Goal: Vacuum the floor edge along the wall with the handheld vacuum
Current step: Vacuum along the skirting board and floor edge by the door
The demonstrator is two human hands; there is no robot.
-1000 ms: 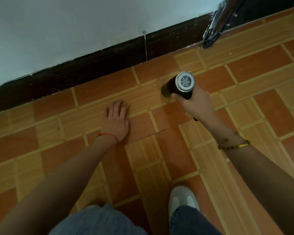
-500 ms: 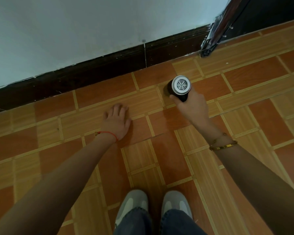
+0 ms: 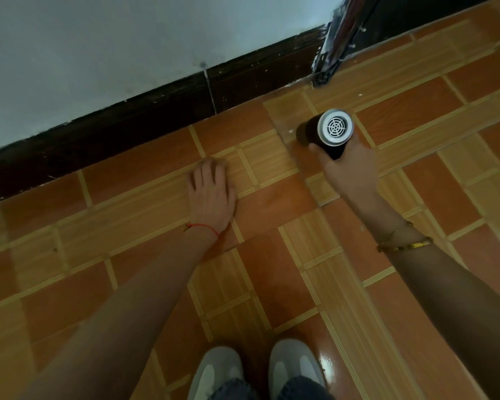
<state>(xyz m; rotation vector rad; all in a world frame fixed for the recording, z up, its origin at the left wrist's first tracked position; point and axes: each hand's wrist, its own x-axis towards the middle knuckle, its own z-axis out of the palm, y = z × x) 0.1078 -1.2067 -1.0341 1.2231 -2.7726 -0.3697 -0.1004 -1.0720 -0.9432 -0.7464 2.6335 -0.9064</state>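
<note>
Right hand point(image 3: 347, 171) grip wraps the handheld vacuum point(image 3: 326, 132); left hand point(image 3: 211, 193) lies flat on floor point(image 3: 272, 284).

A pale blue-grey wall point(image 3: 98, 53) meets a dark brown skirting board point(image 3: 156, 116) that runs diagonally above a glossy floor point(image 3: 272, 269) of orange-brown tiles crossed by lighter wood-grain strips. At upper right the wall ends at a scuffed door frame point(image 3: 334, 44), with darkness beyond. Dim light leaves one bright reflection on a tile point(image 3: 326, 363) near the bottom edge.
</note>
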